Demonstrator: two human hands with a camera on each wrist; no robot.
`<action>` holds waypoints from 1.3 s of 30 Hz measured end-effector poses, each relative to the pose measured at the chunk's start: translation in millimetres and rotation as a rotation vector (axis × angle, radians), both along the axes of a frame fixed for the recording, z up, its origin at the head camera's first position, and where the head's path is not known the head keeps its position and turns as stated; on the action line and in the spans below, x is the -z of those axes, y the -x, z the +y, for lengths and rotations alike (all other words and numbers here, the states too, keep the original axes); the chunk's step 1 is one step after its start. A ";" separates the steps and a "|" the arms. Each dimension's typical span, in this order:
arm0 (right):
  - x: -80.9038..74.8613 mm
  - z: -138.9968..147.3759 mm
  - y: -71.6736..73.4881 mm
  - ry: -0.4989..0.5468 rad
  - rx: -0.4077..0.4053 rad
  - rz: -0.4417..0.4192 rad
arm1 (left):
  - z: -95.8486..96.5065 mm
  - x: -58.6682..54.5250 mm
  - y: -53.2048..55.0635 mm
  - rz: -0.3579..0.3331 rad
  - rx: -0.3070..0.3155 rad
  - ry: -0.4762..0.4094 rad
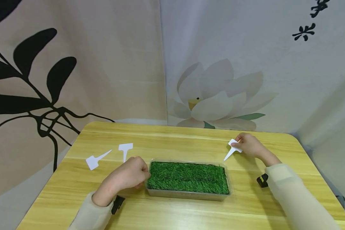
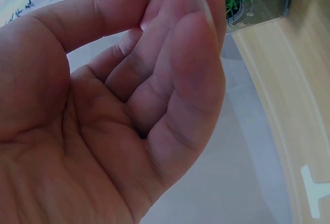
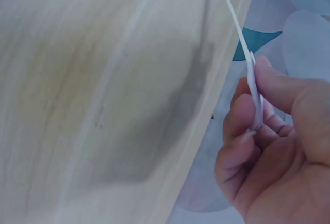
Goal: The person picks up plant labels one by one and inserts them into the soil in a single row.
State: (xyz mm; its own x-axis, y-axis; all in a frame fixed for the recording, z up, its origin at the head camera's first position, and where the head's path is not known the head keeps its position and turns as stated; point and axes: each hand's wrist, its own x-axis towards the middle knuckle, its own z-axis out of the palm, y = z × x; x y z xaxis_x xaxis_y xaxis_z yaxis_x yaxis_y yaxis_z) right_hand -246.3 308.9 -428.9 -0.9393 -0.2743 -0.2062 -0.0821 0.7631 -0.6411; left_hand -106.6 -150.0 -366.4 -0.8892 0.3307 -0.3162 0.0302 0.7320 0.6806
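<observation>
A clear plastic tray [image 1: 187, 194] filled with green artificial-looking grass [image 1: 187, 175] sits on the wooden table. At its left end, my left hand [image 1: 129, 174] grips the rim, fingers curled and thumb tip against the clear edge; the exact contact is partly hidden. Beyond the tray's far right corner, my right hand [image 1: 250, 146] pinches a white T-shaped plant label [image 1: 232, 149] by its wide head, between thumb and curled fingers. The label's pointed stem slants down and left. In the right wrist view that label [image 3: 251, 84] appears edge-on above its shadow.
Two more white plant labels lie on the table left of the tray: one label [image 1: 92, 162] at far left, another label [image 1: 125, 147] just beyond my left hand. Printed curtains [image 1: 132, 80] hang behind the table [image 1: 172, 137]. Dark wrist-camera mounts [image 1: 118, 204] protrude beside both sleeves.
</observation>
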 end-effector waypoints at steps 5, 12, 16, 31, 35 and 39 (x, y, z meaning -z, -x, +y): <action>-8.1 1.5 -5.1 0.043 -0.004 0.016 | -0.1 -0.4 -0.1 0.004 0.005 0.000; -25.6 0.0 -15.4 0.075 -0.009 0.084 | -0.2 -0.4 -0.6 0.007 0.004 0.001; -34.6 0.0 -21.7 0.103 -0.001 0.128 | -0.3 0.4 -0.6 0.011 0.006 -0.006; -64.6 -5.2 -61.8 0.076 0.119 0.487 | 0.0 2.2 -0.2 0.016 0.001 -0.006; -69.8 -8.2 -71.5 0.104 0.153 0.548 | -0.1 1.8 -0.6 0.015 -0.001 -0.003; -71.3 -11.5 -80.3 0.162 0.176 0.588 | -0.1 1.7 -0.7 0.018 0.004 -0.003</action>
State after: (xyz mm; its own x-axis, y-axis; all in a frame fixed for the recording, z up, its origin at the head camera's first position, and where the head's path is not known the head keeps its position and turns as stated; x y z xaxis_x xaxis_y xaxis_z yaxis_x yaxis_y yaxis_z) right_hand -166.0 297.4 -357.7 -0.9167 -0.0902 0.3894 -0.3382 0.6942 -0.6354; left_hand -105.9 -150.2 -368.0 -0.8932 0.3354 -0.2994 0.0452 0.7295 0.6825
